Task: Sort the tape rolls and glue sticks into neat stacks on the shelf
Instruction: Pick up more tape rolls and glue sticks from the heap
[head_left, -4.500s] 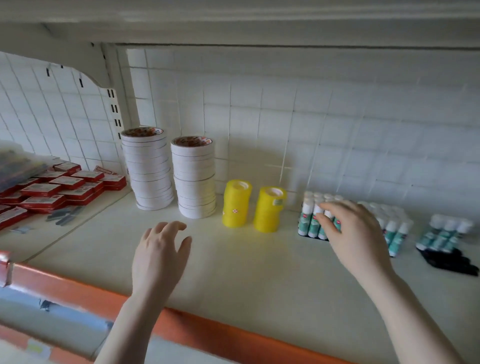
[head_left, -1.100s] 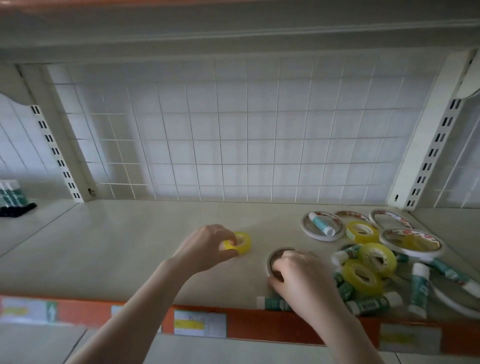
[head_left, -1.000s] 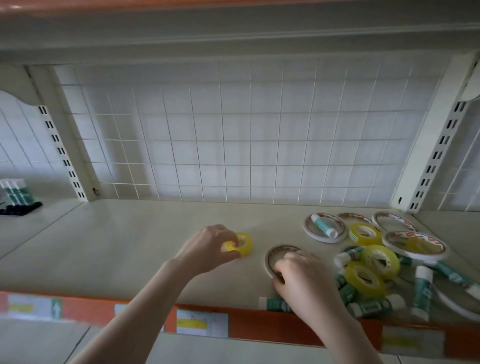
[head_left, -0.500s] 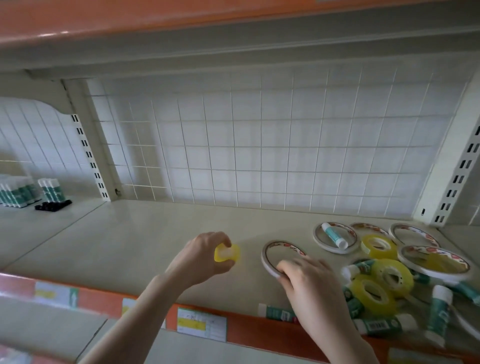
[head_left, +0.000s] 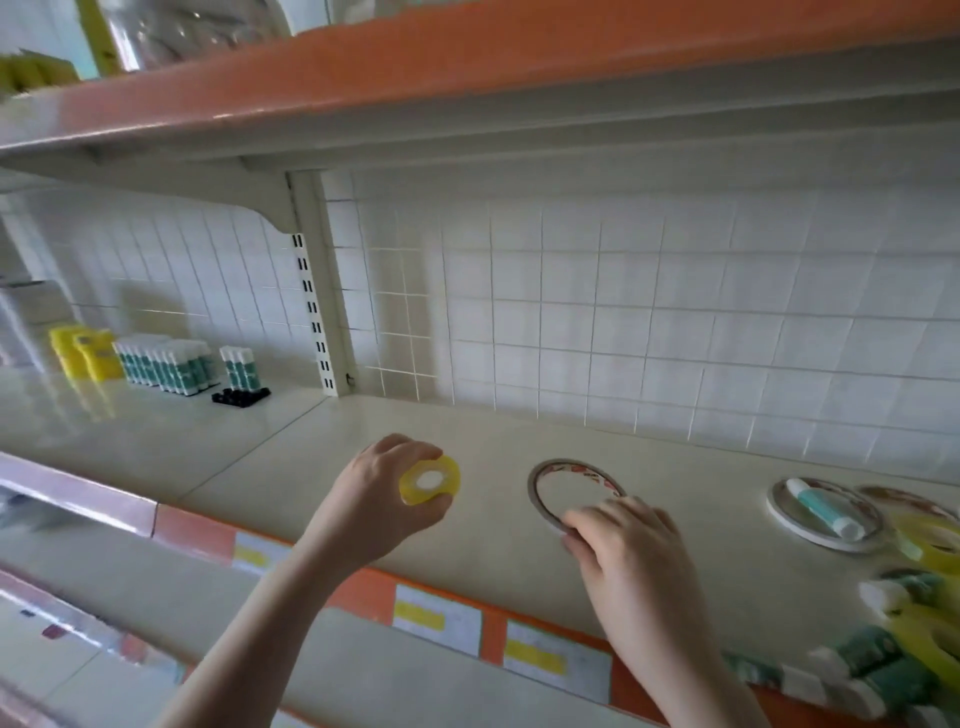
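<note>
Grip check | left hand (head_left: 374, 499) pinches small yellow tape roll (head_left: 429, 480), lifted off cream shelf (head_left: 322, 467) | right hand (head_left: 628, 545) fingers curl on near rim of thin white tape ring (head_left: 550, 480), flat just right of yellow roll | I'd lift ring level, carry both left to sorted yellow stacks (head_left: 85, 353).

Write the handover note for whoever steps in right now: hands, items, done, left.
Left hand holds a yellow roll off the shelf.
Right hand pinches the near edge of a thin white roll, tilting it up.
Done: yellow stacks and upright glue sticks in the left bay.
Left: the loose pile at right, including a white roll with a glue stick lying in it.
</note>
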